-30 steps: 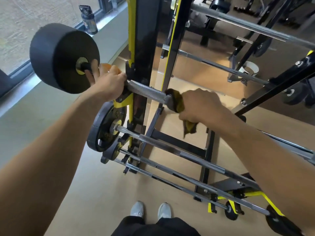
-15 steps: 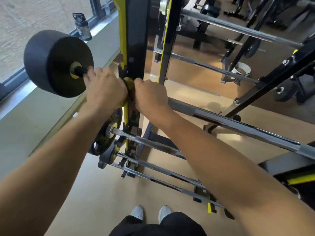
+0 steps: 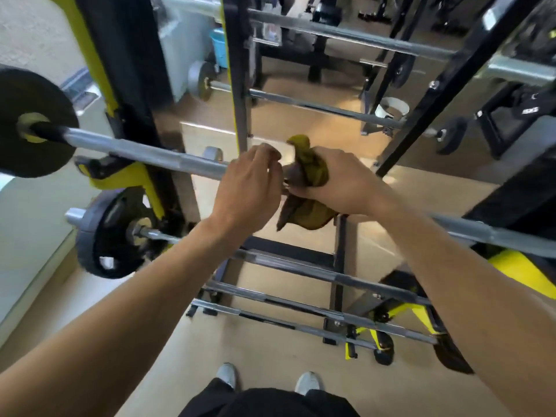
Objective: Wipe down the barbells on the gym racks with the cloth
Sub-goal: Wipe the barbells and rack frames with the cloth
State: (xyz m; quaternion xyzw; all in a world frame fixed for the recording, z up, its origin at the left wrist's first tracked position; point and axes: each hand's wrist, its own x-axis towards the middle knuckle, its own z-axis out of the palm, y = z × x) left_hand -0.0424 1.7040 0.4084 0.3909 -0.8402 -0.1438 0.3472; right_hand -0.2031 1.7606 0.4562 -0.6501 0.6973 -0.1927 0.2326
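The left hand [image 3: 246, 188] has left the bar [image 3: 144, 152], its fingers curled, now touching the cloth [image 3: 310, 173] gripped by the right hand [image 3: 340, 185]; it looks like regrouping before more wiping.

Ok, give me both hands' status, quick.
Left hand: fingers curled at the barbell, beside the cloth; grip cannot be told.
Right hand: closed, holding the cloth.

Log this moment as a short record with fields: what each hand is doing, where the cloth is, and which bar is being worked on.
left hand: fingers curled at the cloth's edge, over the bar
right hand: grips the bunched cloth
cloth: olive-yellow, wrapped on the bar between both hands
barbell: top bar on the yellow-and-black rack, black plate at its left end
lower bars: untouched
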